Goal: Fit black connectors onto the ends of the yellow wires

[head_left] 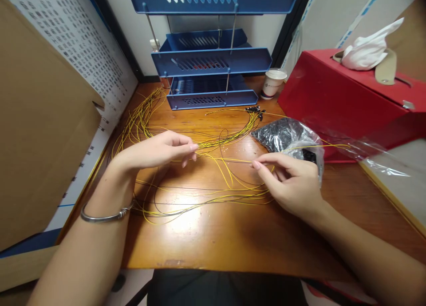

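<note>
Thin yellow and black wires lie in loose loops over the wooden table. My left hand is closed, its thumb and fingertips pinching a wire above the table's middle. Opposite it, my right hand pinches yellow and black wire between thumb and forefinger, and strands run across the gap between both hands. Behind them a bundle of wires curves to a cluster of small black connectors. A clear plastic bag of small black parts sits just behind my right hand.
Blue stacked trays stand at the back. A paper cup is beside them, left of a big red box with a tissue on top. Cardboard borders the left side. More wire coils lie at the back left.
</note>
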Demonstrator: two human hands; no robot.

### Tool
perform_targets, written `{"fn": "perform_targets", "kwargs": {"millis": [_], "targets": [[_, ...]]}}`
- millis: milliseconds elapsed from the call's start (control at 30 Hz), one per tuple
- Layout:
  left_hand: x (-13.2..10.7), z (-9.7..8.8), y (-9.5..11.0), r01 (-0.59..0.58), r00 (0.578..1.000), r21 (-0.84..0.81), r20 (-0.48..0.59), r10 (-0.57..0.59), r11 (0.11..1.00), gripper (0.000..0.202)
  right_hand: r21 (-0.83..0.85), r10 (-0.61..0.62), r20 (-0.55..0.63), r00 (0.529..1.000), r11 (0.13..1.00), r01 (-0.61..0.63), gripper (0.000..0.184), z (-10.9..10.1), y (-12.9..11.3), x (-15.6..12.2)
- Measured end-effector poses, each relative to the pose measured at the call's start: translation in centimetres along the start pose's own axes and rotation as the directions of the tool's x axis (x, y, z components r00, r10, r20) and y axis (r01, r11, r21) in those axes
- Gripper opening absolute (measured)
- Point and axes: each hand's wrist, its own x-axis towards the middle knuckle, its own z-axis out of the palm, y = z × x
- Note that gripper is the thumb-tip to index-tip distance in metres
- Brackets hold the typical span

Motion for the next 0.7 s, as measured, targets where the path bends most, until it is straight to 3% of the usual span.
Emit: {"fn": "perform_targets", "kwargs": {"millis": [467,700], "targets": [[-0.2,-1.6,-1.8,0.089,0.996,-0.005,0.005,-0.089,0.996,0.047,0.062,-0.190,0.038,0.981,0.980,0.188,0.008,-0.5,-0.5,0.1],[-0.4,-2.3,-2.6,0.171,0.985,0.098,-0.007,-0.172,0.980,0.045,0.201,-0.318,0.176,0.932,0.938,0.282,0.013,-0.9,-0.5,0.2]]}}
